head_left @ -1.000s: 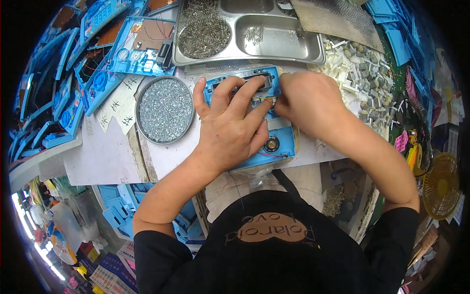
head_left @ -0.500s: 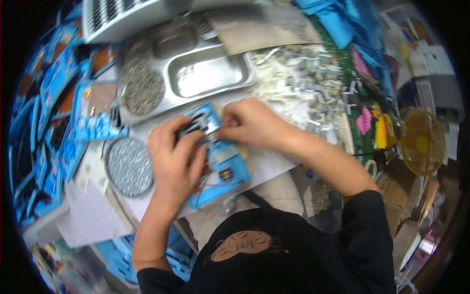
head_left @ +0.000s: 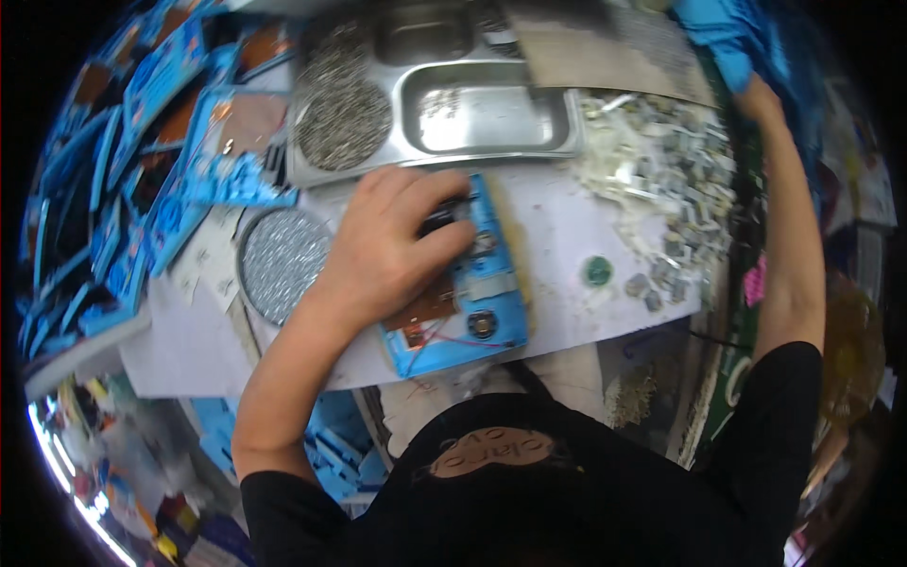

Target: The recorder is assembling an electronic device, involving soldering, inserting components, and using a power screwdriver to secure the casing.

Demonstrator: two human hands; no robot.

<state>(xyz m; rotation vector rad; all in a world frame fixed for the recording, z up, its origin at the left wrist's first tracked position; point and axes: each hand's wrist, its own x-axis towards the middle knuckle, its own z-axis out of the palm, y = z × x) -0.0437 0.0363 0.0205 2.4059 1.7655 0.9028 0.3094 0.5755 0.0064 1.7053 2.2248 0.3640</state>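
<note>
Left hand [head_left: 402, 227] spread over a blue case [head_left: 508, 307], we seemingly fetch panels [head_left: 723, 38] near the table's [head_left: 557, 260] far-right corner; right hand [head_left: 759, 99] unclear, firm pinch needed.

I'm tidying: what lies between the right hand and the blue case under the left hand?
In the head view, a pile of white and grey pieces, then white paper.

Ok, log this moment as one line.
left hand: on blue casing | right hand: at blue parts, upper right | metal tray: beyond casing

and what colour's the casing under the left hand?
The casing is blue, best seen in the head view.
</note>
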